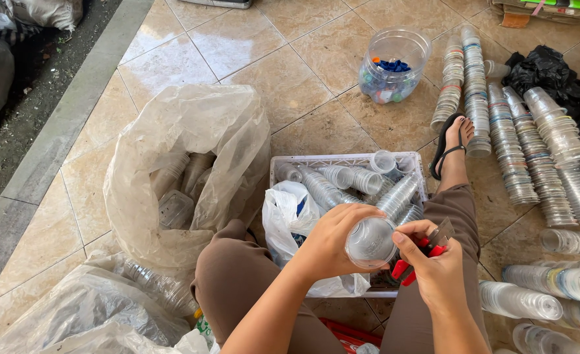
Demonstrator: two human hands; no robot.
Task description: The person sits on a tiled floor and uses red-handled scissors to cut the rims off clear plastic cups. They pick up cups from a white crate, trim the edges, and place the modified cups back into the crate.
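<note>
Tiled floor (316, 78) already holds many stacked cups (519, 151). I grip a clear cup (370, 242) in my left hand (332, 239), my right hand (434, 265) clenching a red cutter (421, 252); the crate (342, 160) remains full.

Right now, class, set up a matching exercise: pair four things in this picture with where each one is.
Things:
1. clear cup
2. red-handled cutter
3. round jar of bottle caps
4. white crate

Places:
A. on the tiles, far from the person
B. in the left hand
C. between the person's knees
D. in the right hand

Pairs: 1-B, 2-D, 3-A, 4-C
</note>
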